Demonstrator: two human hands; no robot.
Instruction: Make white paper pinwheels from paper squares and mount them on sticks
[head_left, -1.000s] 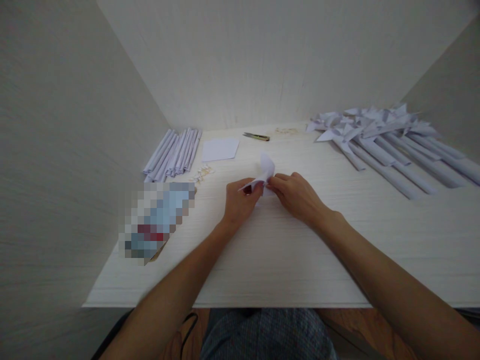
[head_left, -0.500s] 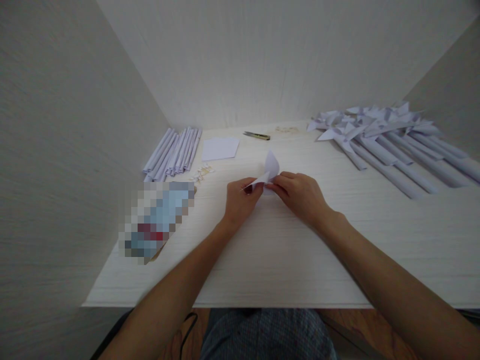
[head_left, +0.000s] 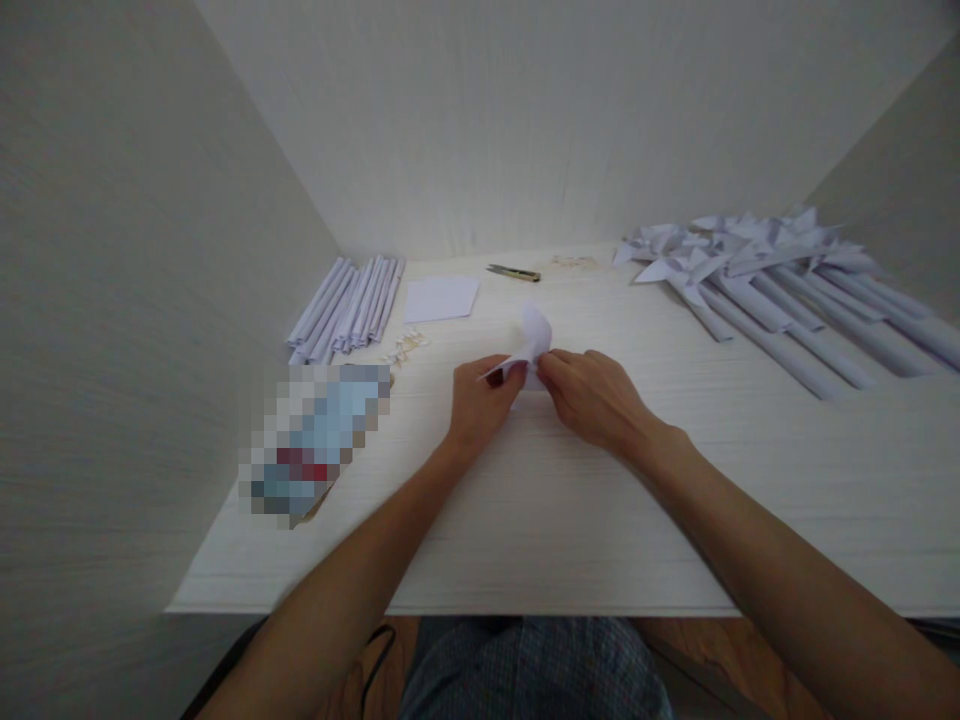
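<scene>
Nearest the front edge of the counter (head_left: 525,540) the two forearms come in and converge toward its middle, where both hands meet over one small piece of white paper (head_left: 534,332). The left hand (head_left: 480,400) is closed to a pinch, its thumb and fingertips gripping the paper's near, lower corner; the right hand (head_left: 596,395) is likewise curled shut, its fingertips nipping the same piece from the other side. The paper therefore sits directly between the two sets of fingertips, touching both, and its free flap curls upward and away from the hands toward the back of the counter, so neither hand is nearer than the other. A blurred-out object (head_left: 315,440) lies toward the left edge. Farther back on the left lie some tiny pale scraps (head_left: 405,346), then a bundle of rolled paper tubes (head_left: 349,305) and a flat sheet (head_left: 441,298). Near the back edge rests a small cutter (head_left: 514,272), and along the right edge a heap of paper pinwheels on rolled sticks (head_left: 765,275), their sticks angled toward the near right corner.
</scene>
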